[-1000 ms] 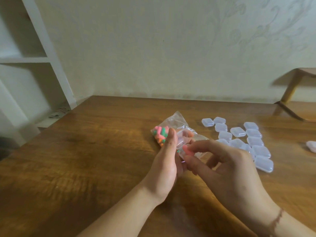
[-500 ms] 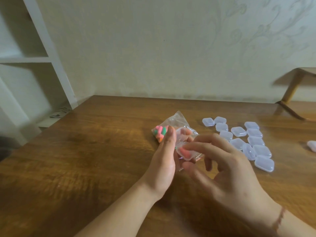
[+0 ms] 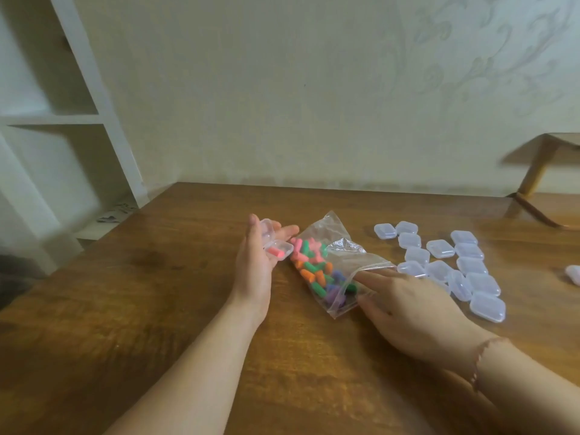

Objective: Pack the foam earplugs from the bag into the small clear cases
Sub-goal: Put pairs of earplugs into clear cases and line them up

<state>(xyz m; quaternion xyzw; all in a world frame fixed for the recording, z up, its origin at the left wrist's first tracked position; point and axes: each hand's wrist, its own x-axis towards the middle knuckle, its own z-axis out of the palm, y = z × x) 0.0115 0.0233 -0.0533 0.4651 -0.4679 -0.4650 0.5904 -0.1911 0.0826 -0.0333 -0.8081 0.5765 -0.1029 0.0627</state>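
Observation:
My left hand (image 3: 254,265) lies palm up on the table and holds a small clear case (image 3: 276,248) with its lid open; a pink earplug (image 3: 276,252) lies in it. Right of it lies the clear plastic bag (image 3: 332,265) full of pink, green, orange and purple foam earplugs (image 3: 317,271). My right hand (image 3: 408,306) has its fingers pushed into the bag's open mouth; the fingertips are partly hidden by the plastic. Several shut clear cases (image 3: 445,262) lie in a cluster to the right.
The wooden table (image 3: 157,309) stands against a pale wall. A white shelf unit (image 3: 62,120) rises at the left. One more small case (image 3: 574,273) lies at the right edge, and a wooden stand (image 3: 539,171) sits at the back right.
My hands have parted. The left one moved left with the open case and the pink earplug in it; the right one let go and went into the bag.

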